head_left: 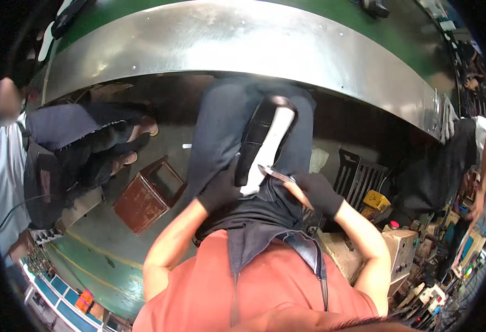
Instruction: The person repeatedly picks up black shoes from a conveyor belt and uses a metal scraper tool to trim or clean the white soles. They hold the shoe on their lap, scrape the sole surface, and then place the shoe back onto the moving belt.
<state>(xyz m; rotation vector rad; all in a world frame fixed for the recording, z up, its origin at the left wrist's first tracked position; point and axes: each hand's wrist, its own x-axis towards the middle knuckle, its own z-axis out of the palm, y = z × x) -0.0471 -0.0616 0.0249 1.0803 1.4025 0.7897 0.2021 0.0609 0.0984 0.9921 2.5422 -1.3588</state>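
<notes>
Across my lap lies a long black shoe-like piece, with a long white form along it. Its far end is blurred. My left hand, in a black glove, is closed on the near end of the black piece; its fingertips are partly hidden. My right hand wears a black glove that leaves the thumb side bare. It is closed around a small metal hand tool, whose curved tip meets the white form near its close end. The tool's exact kind is unclear.
A long metal bench curves across in front of my knees. A brown box-like stool stands on the floor at left, near a seated person. At right are a black slatted crate, a yellow pedal housing, a beige machine and another person's arm.
</notes>
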